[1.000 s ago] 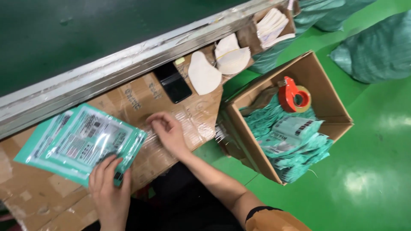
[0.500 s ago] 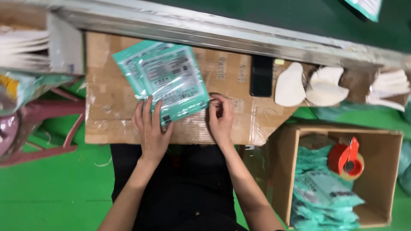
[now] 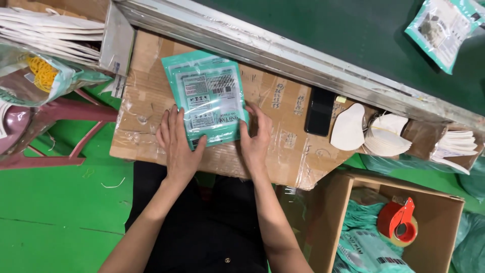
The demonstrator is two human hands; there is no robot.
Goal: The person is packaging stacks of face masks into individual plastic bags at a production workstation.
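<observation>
both hands (image 3: 179,144) have slid nearer, flat and unclenched, steadying the teal packet (image 3: 206,98) on cardboard (image 3: 283,136).

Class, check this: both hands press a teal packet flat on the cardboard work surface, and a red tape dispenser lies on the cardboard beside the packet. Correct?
Not quite. The head view shows the red tape dispenser inside the open box at lower right, not beside the teal packet. Both hands, left and right, do press it on the cardboard.

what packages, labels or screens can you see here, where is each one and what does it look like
Teal packet: flat on the cardboard worktop, between left hand and right hand; rectangular, clear front, white printed label.
Second teal packet: on the dark green belt, top right; same kind.
Phone: against the belt rail; black, screen dark.
Teal packets: heaped in the open carton, bottom right.
</observation>
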